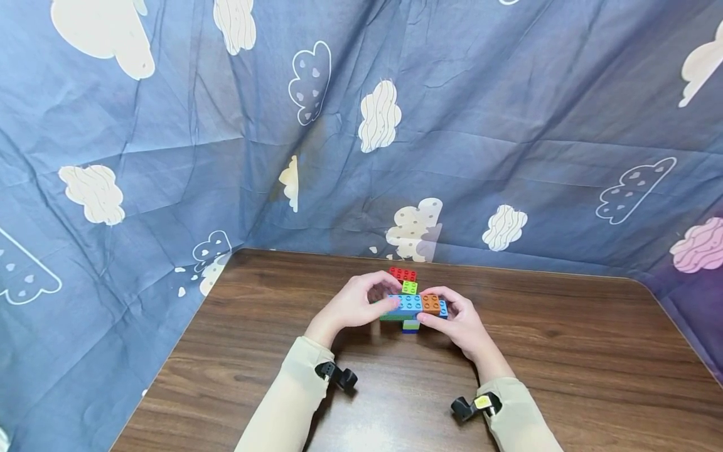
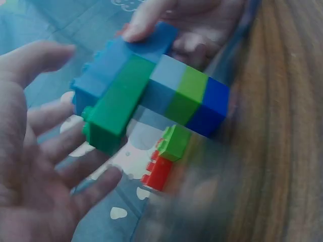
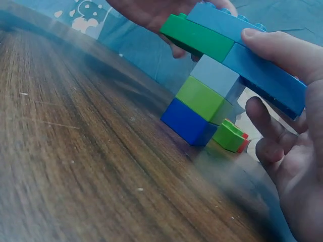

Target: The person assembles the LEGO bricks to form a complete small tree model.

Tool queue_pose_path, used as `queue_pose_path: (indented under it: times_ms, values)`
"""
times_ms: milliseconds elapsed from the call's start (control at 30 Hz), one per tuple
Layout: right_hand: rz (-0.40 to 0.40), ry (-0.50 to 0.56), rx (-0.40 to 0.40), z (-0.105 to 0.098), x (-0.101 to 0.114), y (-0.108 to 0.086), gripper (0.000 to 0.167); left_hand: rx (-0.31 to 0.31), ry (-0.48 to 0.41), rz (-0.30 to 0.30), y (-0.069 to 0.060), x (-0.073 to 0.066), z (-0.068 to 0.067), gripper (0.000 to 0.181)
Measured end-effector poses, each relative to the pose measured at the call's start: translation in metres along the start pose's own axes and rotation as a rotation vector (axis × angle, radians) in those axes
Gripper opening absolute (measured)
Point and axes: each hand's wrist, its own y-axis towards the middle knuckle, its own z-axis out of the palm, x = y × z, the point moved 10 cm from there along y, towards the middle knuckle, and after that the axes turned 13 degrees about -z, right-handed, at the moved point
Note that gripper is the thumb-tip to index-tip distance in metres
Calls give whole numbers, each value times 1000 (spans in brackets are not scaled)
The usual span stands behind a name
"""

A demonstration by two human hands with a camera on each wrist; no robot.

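A toy brick build stands on the table: a column of a dark blue brick (image 3: 186, 123), a lime brick (image 3: 202, 98) and a pale blue brick (image 3: 217, 75) carries a wider top. That top has a green brick (image 3: 197, 38) beside a blue brick (image 3: 267, 75), under a light blue brick (image 1: 410, 303) and an orange brick (image 1: 430, 304). My right hand (image 1: 462, 321) pinches the top's right end, thumb on the blue brick's near side. Around the left end, my left hand (image 1: 358, 302) is spread, its fingers loose and apart from the bricks in the left wrist view.
Just behind the build lie a red brick (image 1: 403, 274) and a small lime brick (image 1: 410, 287), touching each other. The brown wooden table (image 1: 237, 351) ends at a blue cloth backdrop (image 1: 339, 176) with cloud prints.
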Motion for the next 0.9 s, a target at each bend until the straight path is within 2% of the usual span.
queue_pose_path:
  times_ms: [200, 267, 333, 467, 600, 767, 900]
  values:
    - [15, -38, -12, -4, -1, 0, 43, -219, -40, -123, 6, 20, -26, 18]
    - [20, -34, -12, -3, -1, 0, 44, -259, -28, -149, 7, 26, -31, 18]
    - [24, -29, -11, -2, -2, 1, 44, -270, -6, -155, 9, 31, -33, 21]
    - [14, -27, 5, 2, -1, 2, 43, -235, 89, -139, 19, 37, -31, 32]
    - [5, -28, 11, 4, 1, 3, 41, -161, 158, -131, 35, 46, -26, 44]
    - [18, -43, 6, 2, 0, 2, 41, -43, 173, -146, 56, 61, -11, 56]
    - [28, -50, 12, 2, 0, 2, 42, 5, 231, -155, 68, 71, 2, 62]
